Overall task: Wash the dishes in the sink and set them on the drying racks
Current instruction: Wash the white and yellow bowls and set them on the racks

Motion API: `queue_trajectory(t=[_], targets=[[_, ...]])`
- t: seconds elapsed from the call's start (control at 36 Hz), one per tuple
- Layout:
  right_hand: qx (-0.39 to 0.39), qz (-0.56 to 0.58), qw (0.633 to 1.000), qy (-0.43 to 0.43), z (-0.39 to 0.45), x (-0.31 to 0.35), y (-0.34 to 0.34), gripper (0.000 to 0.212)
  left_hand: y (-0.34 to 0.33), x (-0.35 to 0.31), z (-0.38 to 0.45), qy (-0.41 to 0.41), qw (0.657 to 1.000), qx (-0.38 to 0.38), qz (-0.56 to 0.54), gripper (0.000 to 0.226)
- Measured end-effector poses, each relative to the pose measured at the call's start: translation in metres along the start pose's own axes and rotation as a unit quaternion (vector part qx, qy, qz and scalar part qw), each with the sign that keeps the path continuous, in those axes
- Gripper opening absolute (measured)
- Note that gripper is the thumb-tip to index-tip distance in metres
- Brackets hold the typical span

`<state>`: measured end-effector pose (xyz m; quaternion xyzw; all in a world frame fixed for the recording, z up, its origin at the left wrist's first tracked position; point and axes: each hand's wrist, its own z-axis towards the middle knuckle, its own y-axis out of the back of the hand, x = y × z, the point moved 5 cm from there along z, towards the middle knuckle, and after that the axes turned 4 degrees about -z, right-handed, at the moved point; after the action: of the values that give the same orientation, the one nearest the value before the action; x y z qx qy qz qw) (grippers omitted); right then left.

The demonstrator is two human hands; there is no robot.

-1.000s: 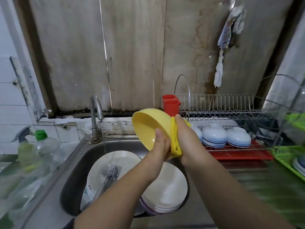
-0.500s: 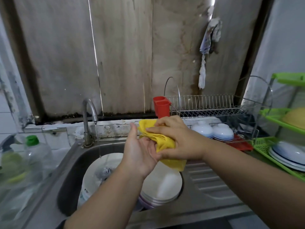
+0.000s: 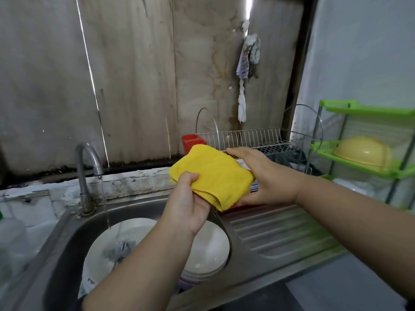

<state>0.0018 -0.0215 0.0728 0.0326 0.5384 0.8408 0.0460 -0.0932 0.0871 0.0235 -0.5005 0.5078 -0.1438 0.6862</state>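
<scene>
Right hand (image 3: 267, 178) fingers behind yellow cloth (image 3: 213, 176); sink plates (image 3: 208, 250) partly under the forearm.

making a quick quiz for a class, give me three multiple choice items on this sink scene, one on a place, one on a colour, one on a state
1. Where is the yellow bowl?
A. in the sink
B. upside down on the green rack's middle shelf
C. in the left hand

2. What colour is the cloth held between the hands?
A. yellow
B. red
C. white

3. What state is the tap in?
A. off and dry
B. broken off
C. running a thin stream

Answers:
1 B, the bowl sits dome up on the green shelf at the right, away from the sink.
2 A, the left hand grips one yellow edge and the right hand holds the other side.
3 C, a thin line of water falls from the spout toward the white plates.
</scene>
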Motion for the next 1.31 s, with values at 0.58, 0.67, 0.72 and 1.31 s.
queue_trajectory(t=[0.58, 0.67, 0.72, 1.31], targets=[[-0.07, -0.317, 0.946, -0.011, -0.058, -0.062, 0.052, 0.095, -0.065, 0.074, 0.038, 0.16, 0.976, 0.039, 0.14, 0.017], [-0.058, -0.358, 0.931, -0.036, -0.071, -0.083, 0.059, 0.095, -0.084, 0.088, 0.048, 0.177, 0.971, 0.022, 0.159, 0.028], [-0.05, -0.371, 0.926, -0.055, -0.08, -0.098, 0.065, 0.098, -0.098, 0.096, 0.054, 0.179, 0.97, 0.019, 0.161, 0.033], [0.018, -0.476, 0.849, -0.229, -0.148, -0.265, 0.083, 0.109, -0.208, 0.203, 0.15, 0.205, 0.953, 0.041, 0.221, 0.039]])
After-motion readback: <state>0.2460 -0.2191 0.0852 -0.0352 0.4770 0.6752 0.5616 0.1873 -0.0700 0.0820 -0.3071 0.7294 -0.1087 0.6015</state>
